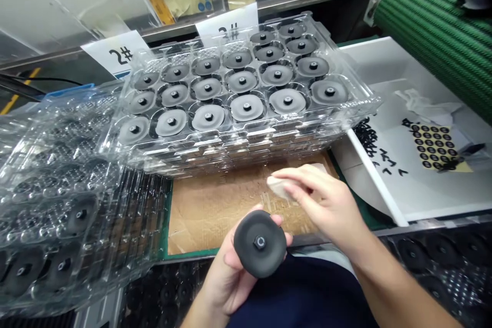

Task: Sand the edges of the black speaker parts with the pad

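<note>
Low in the middle of the head view, my left hand point(240, 277) grips a dark grey rounded dish-shaped part point(249, 259) by its rim, its small central stud facing up. To the right and a little higher, my right hand point(326, 195) pinches a folded white cloth point(280, 187) between thumb and fingers, apart from the part. Beyond both hands stands a stack of clear plastic trays point(238, 136); the top tray holds rows of similar grey parts point(247, 107) in its pockets. Under my hands lies a brown cardboard sheet point(207, 210).
More clear trays point(126, 215) are stacked at left. A white bin point(423, 200) at right holds small black pieces point(367, 136), a sheet of round black stickers point(434, 146) and crumpled white material. A green conveyor belt point(434, 15) runs at upper right. Paper "2#" signs point(117, 54) stand behind.
</note>
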A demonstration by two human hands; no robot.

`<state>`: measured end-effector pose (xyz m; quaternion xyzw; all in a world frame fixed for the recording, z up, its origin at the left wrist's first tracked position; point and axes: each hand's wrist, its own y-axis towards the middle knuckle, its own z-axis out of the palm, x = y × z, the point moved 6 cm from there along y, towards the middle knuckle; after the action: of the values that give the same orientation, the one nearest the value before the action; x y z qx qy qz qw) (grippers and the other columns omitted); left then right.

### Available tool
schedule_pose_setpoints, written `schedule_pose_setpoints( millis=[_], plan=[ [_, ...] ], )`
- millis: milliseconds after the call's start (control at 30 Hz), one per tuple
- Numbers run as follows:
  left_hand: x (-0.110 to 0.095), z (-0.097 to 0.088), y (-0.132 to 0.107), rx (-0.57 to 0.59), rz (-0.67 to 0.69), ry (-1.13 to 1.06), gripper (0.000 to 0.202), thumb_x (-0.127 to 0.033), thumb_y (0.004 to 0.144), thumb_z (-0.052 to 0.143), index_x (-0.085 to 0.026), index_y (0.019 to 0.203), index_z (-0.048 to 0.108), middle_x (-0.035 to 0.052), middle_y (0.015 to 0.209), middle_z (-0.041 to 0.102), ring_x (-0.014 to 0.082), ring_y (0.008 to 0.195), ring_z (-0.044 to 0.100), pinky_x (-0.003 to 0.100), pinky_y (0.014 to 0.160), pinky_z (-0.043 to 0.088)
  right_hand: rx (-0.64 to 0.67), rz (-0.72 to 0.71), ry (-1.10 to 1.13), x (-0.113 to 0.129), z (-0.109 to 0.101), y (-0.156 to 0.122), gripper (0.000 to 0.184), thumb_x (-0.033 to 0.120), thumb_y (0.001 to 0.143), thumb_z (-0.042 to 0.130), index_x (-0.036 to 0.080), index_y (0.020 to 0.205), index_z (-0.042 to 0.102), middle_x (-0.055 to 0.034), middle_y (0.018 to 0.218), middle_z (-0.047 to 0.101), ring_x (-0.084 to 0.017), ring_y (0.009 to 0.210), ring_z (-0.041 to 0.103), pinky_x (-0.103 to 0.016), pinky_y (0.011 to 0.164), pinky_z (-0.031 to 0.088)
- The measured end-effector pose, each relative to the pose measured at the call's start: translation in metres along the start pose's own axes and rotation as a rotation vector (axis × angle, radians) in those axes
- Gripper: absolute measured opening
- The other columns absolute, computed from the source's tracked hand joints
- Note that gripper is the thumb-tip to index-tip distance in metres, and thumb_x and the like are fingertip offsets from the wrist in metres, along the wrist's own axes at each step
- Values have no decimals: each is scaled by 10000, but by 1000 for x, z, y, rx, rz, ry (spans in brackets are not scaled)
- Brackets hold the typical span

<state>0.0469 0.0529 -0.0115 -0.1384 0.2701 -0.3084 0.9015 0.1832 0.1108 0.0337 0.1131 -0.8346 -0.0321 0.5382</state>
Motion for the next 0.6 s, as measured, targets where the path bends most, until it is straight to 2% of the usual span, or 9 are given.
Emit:
schedule_pose_setpoints(
  millis=[67, 100, 167, 233, 333, 433, 500, 533, 600],
  plan=[
    [-1, -2, -3, 21, -2, -71, 540, -411, 566, 809, -277, 1072, 675, 26, 1092, 713, 238, 948, 685, 288, 806, 540, 10, 238, -14, -34, 5, -12, 218, 279, 902, 498, 210, 1009, 675, -41, 967, 694, -178, 868, 626, -283, 722, 481],
    [-2, -3, -4, 26, 1, -82, 536, -405, 564, 810, -271, 1066, 680, 31, 1085, 717, 239, 941, 689, 289, 806, 542, 56, 301, -6, -46, 13, -20, 238, 305, 894, 493, 210, 1008, 680, -51, 980, 697, -195, 889, 634, -296, 729, 492],
    [-2, -7, -5, 24, 10, -93, 539, -404, 566, 805, -264, 1072, 681, 40, 1080, 719, 237, 923, 695, 288, 793, 548, 151, 341, 19, -62, 31, -40, 256, 324, 877, 497, 205, 990, 693, -63, 991, 711, -215, 913, 648, -316, 752, 511],
    [-3, -11, -4, 21, 21, -102, 551, -402, 565, 805, -261, 1083, 679, 45, 1081, 721, 234, 925, 695, 279, 784, 550, 209, 364, 28, -73, 47, -59, 254, 331, 856, 516, 200, 965, 705, -60, 949, 730, -206, 809, 670, -312, 694, 531],
    [-5, -12, -3, 21, 31, -110, 539, -400, 568, 806, -255, 1073, 687, 45, 1067, 729, 228, 930, 693, 263, 783, 543, 221, 404, 17, -78, 53, -70, 267, 336, 846, 522, 191, 978, 703, -51, 871, 740, -176, 617, 647, -291, 562, 522],
    [-7, -9, -4, 45, 23, -88, 528, -409, 570, 805, -259, 1063, 690, 30, 1047, 735, 229, 911, 698, 268, 781, 539, 150, 407, -3, -61, 35, -59, 266, 330, 870, 510, 196, 1027, 678, -56, 959, 725, -187, 739, 660, -290, 624, 518],
    [-6, -10, -5, 45, 13, -67, 563, -419, 557, 812, -253, 1079, 681, 29, 1041, 735, 231, 906, 697, 282, 796, 536, 33, 311, -27, -31, 18, -44, 221, 295, 893, 517, 228, 1052, 654, -39, 1030, 705, -175, 826, 647, -275, 671, 495],
    [-6, -11, -6, 27, 13, -52, 587, -433, 543, 816, -242, 1081, 679, 34, 1033, 735, 229, 907, 693, 285, 808, 532, -14, 198, -45, -10, 12, -35, 208, 262, 904, 518, 246, 1072, 639, -24, 1038, 702, -162, 831, 639, -272, 687, 477],
    [-4, -16, -6, -30, 23, -22, 613, -460, 520, 821, -232, 1071, 680, 39, 1023, 732, 228, 922, 680, 293, 836, 523, -35, -139, -87, 36, 11, -23, 211, 209, 920, 516, 253, 1097, 622, -5, 1004, 710, -139, 776, 620, -282, 692, 434]
  ],
)
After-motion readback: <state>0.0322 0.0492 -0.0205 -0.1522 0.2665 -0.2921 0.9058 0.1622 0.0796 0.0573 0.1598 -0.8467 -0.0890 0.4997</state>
